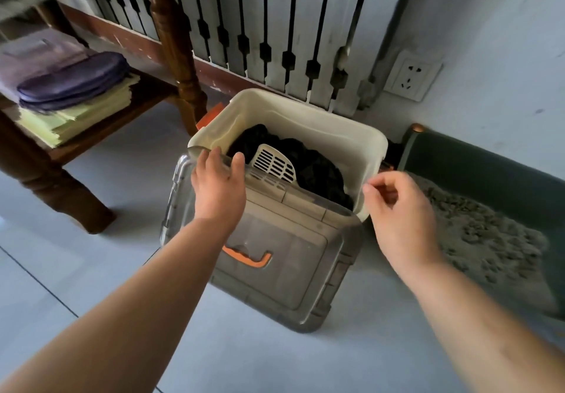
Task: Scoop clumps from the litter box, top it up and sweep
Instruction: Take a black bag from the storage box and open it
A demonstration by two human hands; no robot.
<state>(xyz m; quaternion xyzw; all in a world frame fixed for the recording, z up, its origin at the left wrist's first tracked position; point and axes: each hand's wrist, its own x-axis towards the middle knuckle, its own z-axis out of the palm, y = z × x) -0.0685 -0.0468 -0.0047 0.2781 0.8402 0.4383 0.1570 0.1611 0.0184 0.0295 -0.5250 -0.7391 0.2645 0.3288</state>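
Gripping the far edge of the lid point(275, 258), the left hand point(218, 184) hooks its fingers over the translucent rim at centre frame. The lid sits skewed across the near half of the bin point(305, 117), judged so as to give access to the contents. The right hand point(400, 212), at centre right, has its fingers curled, thumb and forefinger close together by the bin's right corner; whether it pinches the lid or nothing cannot be told. The scoop point(275, 163) lies inside the bin on a black bag point(318, 172), just beyond the left fingertips, and is judged the next item needed. The litter box point(477, 160) stands on the floor at right, beside the bin, with grey litter point(489, 233) exposed. No brand, label or legible writing is visible on any item.
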